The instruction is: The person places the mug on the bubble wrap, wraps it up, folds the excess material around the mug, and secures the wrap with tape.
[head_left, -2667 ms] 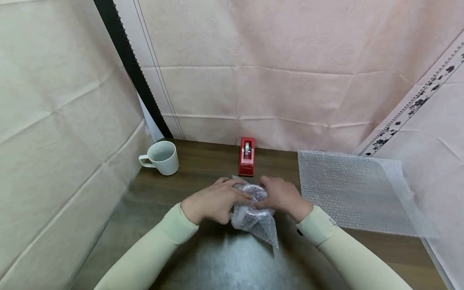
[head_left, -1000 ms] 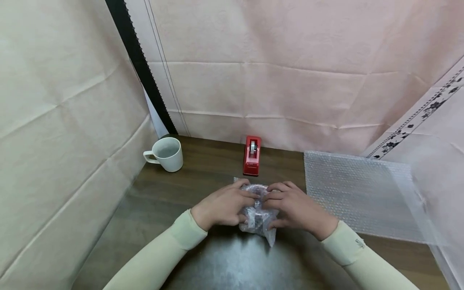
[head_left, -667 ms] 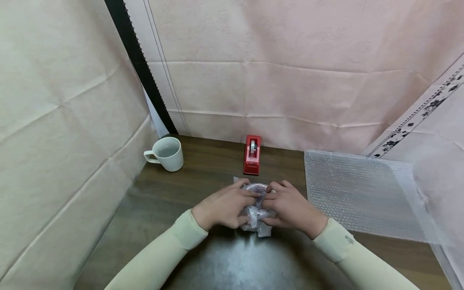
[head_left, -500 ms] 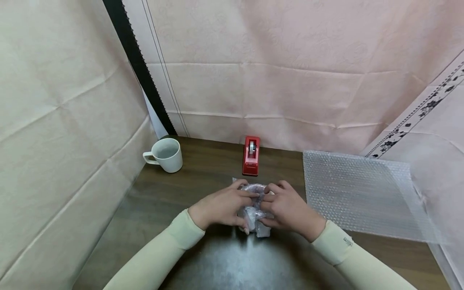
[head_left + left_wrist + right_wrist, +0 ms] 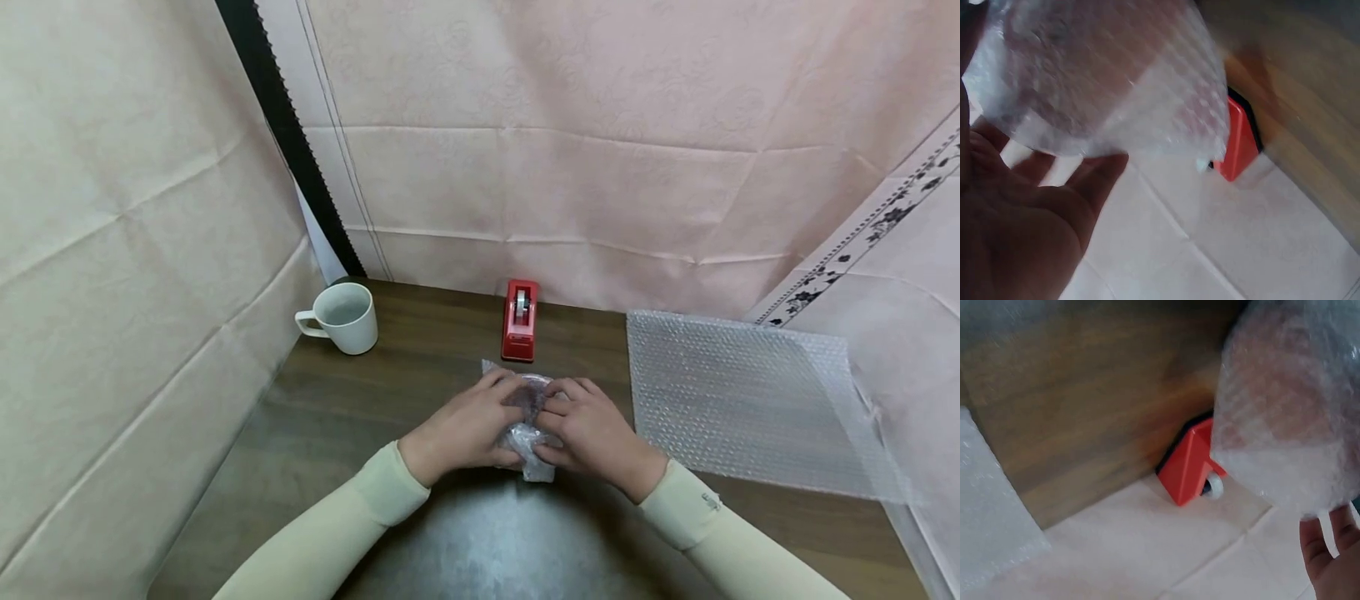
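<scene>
A bundle of bubble wrap (image 5: pixel 531 435) sits at the middle of the table between both hands; what lies inside is blurred by the wrap. My left hand (image 5: pixel 463 427) holds its left side, fingers bent over the top and thumb at the near side. On the other side, my right hand (image 5: pixel 596 433) grips the bundle and presses the wrap inward, its fingertips close to those of the left. In the left wrist view the fingertips touch the edge of the bubble-wrapped bundle (image 5: pixel 1091 81). The right wrist view shows fingertips at the bundle's (image 5: pixel 1285 406) lower edge.
A red tape dispenser (image 5: pixel 520 321) stands just behind the bundle. At the back left is a white mug (image 5: pixel 348 321), its handle to the left. A flat sheet of bubble wrap (image 5: pixel 738 404) lies on the right. Cloth walls (image 5: pixel 585 192) enclose the table (image 5: pixel 315 433).
The loose corner of wrap that stuck out toward the near side is now folded in shorter. My right hand has moved left, closer to my left hand. Mug and dispenser stay put.
</scene>
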{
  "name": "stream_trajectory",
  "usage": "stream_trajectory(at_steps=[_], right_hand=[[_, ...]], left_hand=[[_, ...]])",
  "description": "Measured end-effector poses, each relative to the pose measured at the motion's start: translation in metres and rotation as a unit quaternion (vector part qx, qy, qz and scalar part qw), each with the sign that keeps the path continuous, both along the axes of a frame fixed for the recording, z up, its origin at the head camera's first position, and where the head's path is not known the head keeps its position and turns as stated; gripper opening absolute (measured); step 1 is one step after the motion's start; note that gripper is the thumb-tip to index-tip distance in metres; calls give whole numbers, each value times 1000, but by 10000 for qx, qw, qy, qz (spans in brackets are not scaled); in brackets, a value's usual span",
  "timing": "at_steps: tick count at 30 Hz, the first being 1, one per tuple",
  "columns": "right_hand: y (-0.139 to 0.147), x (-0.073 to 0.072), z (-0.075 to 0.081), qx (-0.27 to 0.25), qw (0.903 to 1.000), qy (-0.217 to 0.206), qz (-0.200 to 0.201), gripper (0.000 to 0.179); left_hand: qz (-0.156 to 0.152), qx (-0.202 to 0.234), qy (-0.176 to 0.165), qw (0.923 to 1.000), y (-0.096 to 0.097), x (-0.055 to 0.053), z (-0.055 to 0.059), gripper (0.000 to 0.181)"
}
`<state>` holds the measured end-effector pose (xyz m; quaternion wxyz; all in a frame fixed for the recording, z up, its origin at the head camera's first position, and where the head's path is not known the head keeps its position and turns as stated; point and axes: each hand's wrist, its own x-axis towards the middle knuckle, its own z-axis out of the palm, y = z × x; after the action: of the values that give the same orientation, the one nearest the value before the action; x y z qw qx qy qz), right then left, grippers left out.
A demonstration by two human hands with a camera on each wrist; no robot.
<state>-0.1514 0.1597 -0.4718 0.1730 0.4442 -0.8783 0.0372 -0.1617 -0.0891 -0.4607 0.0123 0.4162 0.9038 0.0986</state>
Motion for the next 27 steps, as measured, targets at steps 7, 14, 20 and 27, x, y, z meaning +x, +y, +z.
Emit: stream_trajectory(at_steps=[7,14,20,27], right_hand=[[14,0,3,-868,9918,-922,173,36],[18,-10,14,-1038,9833,-1487,181,19],[15,-15,16,-922,9881,-1222,-144,30],[15,-22,19,-397,9968,-629,-305,21]], left_hand=[[110,-137,344,9993,2,3,1,56],[106,-253,518,9983,4,4,3,55],[59,-431,712,9965,4,11,5,60],[179,-566,686,9959,4,12,5,63]])
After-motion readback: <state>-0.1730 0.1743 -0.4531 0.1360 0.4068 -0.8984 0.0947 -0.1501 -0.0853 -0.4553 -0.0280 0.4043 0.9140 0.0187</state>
